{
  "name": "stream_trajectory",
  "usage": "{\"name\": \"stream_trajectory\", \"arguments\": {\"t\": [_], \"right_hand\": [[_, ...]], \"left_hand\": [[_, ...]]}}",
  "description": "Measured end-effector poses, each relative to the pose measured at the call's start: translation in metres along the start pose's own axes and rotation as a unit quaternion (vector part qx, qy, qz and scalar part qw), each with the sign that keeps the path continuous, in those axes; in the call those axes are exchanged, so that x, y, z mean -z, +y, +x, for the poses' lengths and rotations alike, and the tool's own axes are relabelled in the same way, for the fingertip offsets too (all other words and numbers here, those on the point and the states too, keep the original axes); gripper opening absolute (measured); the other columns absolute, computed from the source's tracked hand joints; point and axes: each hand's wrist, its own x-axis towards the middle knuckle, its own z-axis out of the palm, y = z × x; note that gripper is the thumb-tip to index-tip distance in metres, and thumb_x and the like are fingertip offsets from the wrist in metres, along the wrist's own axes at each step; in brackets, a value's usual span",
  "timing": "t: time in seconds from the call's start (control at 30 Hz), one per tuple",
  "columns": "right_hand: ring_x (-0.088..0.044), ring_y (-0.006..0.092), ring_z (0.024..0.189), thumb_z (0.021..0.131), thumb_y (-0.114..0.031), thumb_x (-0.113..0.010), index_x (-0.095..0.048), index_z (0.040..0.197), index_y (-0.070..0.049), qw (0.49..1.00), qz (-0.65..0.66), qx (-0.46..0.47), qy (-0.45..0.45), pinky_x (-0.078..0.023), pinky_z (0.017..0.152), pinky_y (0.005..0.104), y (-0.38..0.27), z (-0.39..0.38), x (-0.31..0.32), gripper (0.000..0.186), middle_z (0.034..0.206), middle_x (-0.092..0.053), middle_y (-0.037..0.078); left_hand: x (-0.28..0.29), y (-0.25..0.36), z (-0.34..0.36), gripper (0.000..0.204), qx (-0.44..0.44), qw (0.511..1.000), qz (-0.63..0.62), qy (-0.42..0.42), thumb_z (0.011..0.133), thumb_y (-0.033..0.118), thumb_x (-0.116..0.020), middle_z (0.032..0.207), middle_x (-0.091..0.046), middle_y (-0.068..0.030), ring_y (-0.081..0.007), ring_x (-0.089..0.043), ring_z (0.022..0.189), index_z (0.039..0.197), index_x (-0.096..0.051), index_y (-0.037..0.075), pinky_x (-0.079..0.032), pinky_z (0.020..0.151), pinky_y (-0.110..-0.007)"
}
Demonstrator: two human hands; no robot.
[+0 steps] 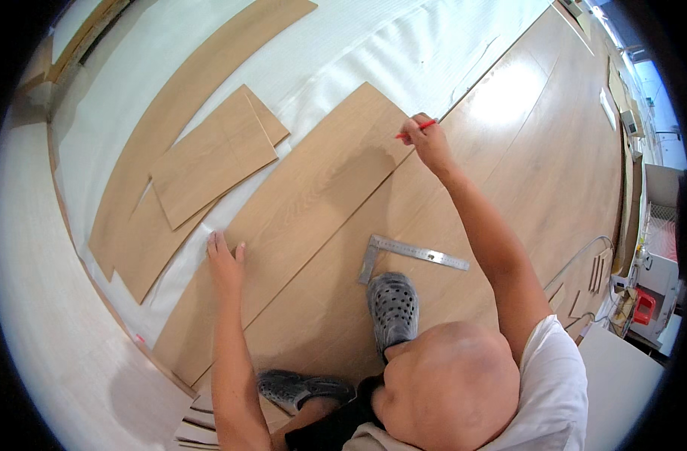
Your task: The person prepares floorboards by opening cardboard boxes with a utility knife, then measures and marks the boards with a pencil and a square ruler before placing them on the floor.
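A room under renovation is being shown, with a floor being laid. White underlay sheeting [404,45] is being left exposed toward the far side, while laminate planks [208,158] are being kept loose on it and fitted boards [539,150] are being seen on the right. A steel square [411,254] is lying on the boards; offcuts [595,272] and equipment are being kept along the right wall.

A steel carpenter's square [411,254] lies flat on the laid wood-look flooring [539,128], just beside a grey perforated clog [393,307]. To the left, several loose light-oak plank offcuts [208,158] rest overlapping on white foam underlay [373,45], and a red tool [644,307] sits at far right.
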Motion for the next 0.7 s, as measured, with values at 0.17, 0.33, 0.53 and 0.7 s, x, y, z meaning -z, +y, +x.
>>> {"name": "stream_trajectory", "arguments": {"t": [0.17,0.33,0.53,0.7], "right_hand": [[-0.066,0.0401,0.088,0.101,-0.044,-0.046,-0.067,0.086,-0.001,0.944,-0.319,-0.082,-0.017,-0.051,0.079,0.0499,0.018,-0.067,0.007,0.051,0.091,-0.067,0.024],[-0.061,0.0445,0.092,0.093,-0.039,-0.065,-0.065,0.094,0.003,0.934,-0.315,-0.135,-0.1,-0.05,0.081,0.0526,0.04,-0.162,0.018,0.042,0.099,-0.064,0.026],[-0.062,0.0378,0.082,0.091,-0.025,-0.07,-0.061,0.098,0.002,0.97,-0.237,0.043,0.01,-0.051,0.074,0.0455,-0.009,-0.177,-0.004,0.03,0.091,-0.063,0.02],[-0.068,0.0271,0.084,0.097,-0.026,-0.063,-0.062,0.108,0.003,0.927,0.193,-0.255,-0.196,-0.054,0.073,0.0388,-0.002,-0.186,-0.098,0.031,0.088,-0.07,0.013]], "left_hand": [[-0.008,-0.019,0.025,0.058,-0.019,0.999,0.029,-0.033,0.081,0.032,-0.078,0.132,-0.052,-0.0269,-0.0427,-0.05,0.122,0.123,-0.058,-0.004,-0.042,0.104,-0.049],[-0.001,-0.02,0.049,0.057,0.046,0.997,0.017,-0.052,0.077,0.047,-0.08,0.114,-0.057,-0.0219,-0.0391,-0.055,0.107,0.1,-0.06,-0.001,-0.046,0.091,-0.048],[0.034,-0.036,0.065,0.059,0.087,0.982,-0.056,-0.158,0.079,0.059,-0.074,0.082,-0.061,-0.0163,-0.0327,-0.059,0.08,0.092,-0.058,0.004,-0.046,0.07,-0.043],[0.01,-0.049,0.064,0.051,0.078,0.972,-0.166,-0.147,0.088,0.056,-0.066,0.077,-0.063,-0.0134,-0.0302,-0.06,0.074,0.091,-0.061,0.006,-0.044,0.066,-0.043]]}}
